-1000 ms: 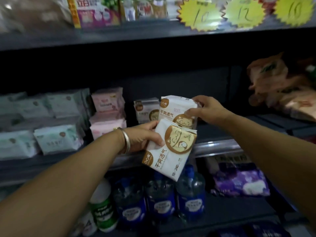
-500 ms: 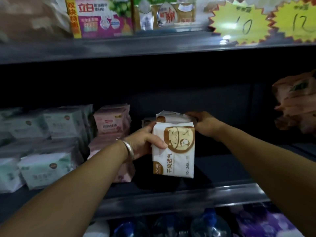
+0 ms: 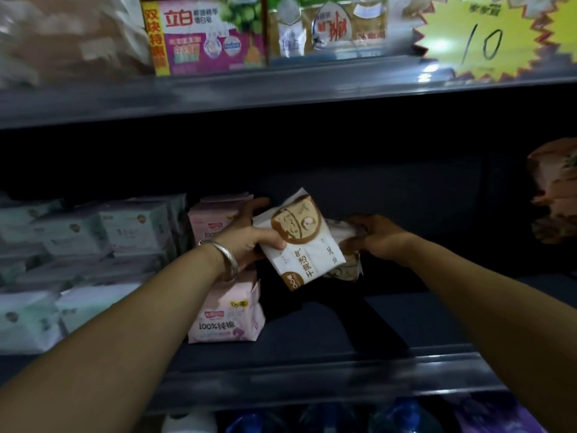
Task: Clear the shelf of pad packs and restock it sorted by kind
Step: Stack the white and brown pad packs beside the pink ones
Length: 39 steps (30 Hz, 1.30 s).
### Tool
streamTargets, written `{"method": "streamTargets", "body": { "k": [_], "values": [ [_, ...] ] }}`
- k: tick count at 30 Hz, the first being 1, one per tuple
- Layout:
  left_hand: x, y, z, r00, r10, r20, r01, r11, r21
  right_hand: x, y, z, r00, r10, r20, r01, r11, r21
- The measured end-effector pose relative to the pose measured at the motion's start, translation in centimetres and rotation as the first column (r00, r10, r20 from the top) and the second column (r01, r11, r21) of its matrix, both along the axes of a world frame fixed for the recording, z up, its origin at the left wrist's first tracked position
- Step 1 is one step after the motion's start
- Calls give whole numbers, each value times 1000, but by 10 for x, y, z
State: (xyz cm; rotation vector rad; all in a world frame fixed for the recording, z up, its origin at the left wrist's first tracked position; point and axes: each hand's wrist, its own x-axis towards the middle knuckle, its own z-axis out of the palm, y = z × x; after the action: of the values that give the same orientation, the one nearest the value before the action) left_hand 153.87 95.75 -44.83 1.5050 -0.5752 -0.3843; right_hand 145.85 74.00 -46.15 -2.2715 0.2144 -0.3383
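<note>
Change since earlier frame: the white-and-brown pad pack [image 3: 304,240] is now tilting with its top leaning left, where half a second ago it was standing nearly upright; both hands are reaching deeper over the shelf [image 3: 359,320].
Left hand [image 3: 249,235]: the grip is clamping the left edge of the white-and-brown pad pack, thumb on the front face, fingers behind it.
Right hand [image 3: 373,235]: the grip is closing on a second pack [image 3: 342,267] of the same white-and-brown kind, mostly hidden behind the first.
Position of task item: both packs are being held above the bare dark stretch of shelf, just right of the pink pad packs [image 3: 226,314].
Key relation: the front pack's long axis is running from upper left to lower right; the open shelf space is lying directly below and behind it. The left hand is the nearer one to the pink stack, the right hand nearer to the open gap.
Judged step: the two matching packs are being set down together beside the pink kind.
Neighbouring stock: the pale green pad packs [image 3: 134,226] are filling the shelf further left.
Legible text, front pack: "干爽透气" and "240".
Legible text, pink pack: "100%纯棉".
Upper shelf: a box [image 3: 203,35] is reading "立白"; a yellow starburst price tag [image 3: 480,42] is showing "10".
</note>
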Motion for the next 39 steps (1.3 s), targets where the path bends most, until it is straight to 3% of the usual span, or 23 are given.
{"method": "streamTargets", "body": {
  "k": [3, 9, 13, 17, 23, 28, 36, 38, 39],
  "values": [
    [1, 6, 3, 992, -55, -111, 51, 998, -40, 4, 4, -3, 1000, 14, -17, -14, 1000, 6],
    [3, -3, 6, 991, 52, -126, -91, 941, -327, 17, 8, -10, 997, 45, -55, -47, 998, -51],
    [8, -6, -2, 986, 93, -138, -131, 945, -300, 27, 15, -29, 997, 5, -72, -23, 965, -262],
    [13, -9, -8, 981, 114, -157, -151, 957, -249, 36, 18, -47, 996, -77, 45, 76, 997, 28],
    [16, -14, -10, 976, 147, -163, -183, 954, -236, 47, 15, -59, 991, -120, 63, 118, 992, 39],
    [12, -17, -8, 971, 125, -204, -170, 960, -223, 44, 15, -58, 996, -82, 34, 86, 987, -138],
    [1, -17, -4, 967, 177, -182, -200, 973, -117, 21, 17, -36, 987, -140, 78, 154, 960, -232],
    [-3, -17, -2, 972, 195, -130, -204, 978, -53, 14, 6, -26, 962, -213, 169, 240, 957, -163],
    [-6, -17, -1, 976, 193, -97, -194, 981, -5, 11, 1, -21, 947, -244, 207, 258, 965, -43]
  ]
}}
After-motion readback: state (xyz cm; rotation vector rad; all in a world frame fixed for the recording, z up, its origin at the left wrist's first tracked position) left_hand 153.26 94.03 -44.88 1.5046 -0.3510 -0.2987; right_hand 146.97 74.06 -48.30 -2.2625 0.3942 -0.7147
